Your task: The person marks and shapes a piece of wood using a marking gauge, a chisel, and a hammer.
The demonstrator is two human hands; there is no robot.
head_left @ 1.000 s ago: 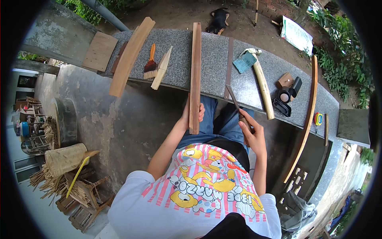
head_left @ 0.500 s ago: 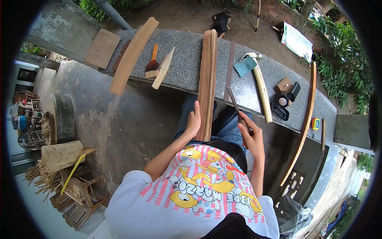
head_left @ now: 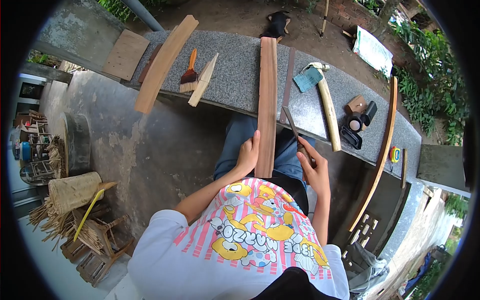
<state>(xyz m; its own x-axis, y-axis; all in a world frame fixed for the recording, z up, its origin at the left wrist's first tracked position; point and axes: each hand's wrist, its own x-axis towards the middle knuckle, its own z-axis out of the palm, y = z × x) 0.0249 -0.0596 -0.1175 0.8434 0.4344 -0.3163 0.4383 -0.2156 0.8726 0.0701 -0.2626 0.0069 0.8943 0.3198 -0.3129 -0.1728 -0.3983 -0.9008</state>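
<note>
A long reddish-brown wooden board (head_left: pixel 268 95) runs from my lap to the granite bench top, its broad flat face turned up. My left hand (head_left: pixel 248 154) is closed on the board's left edge near its lower end, fingers partly hidden beneath. My right hand (head_left: pixel 315 167) is wrapped round the dark handle of a knife (head_left: pixel 291 121), just right of the board. The knife's narrow blade points up and away, apart from the board. Beyond its tip lies a flat brown strip (head_left: pixel 289 75).
On the granite bench (head_left: pixel 235 65) lie a paintbrush (head_left: pixel 190 74), a pointed wood piece (head_left: pixel 204 81), another board (head_left: pixel 167 62), a hammer (head_left: pixel 328 110), black cases (head_left: pixel 355 127), a long curved strip (head_left: pixel 387 130) and a tape measure (head_left: pixel 395 154). A dog (head_left: pixel 276 25) lies beyond.
The board has turned about its length, so its broad face shows instead of the grooved edge, and it sits slightly further right. My left hand has shifted right with it; the knife stays nearly still.
</note>
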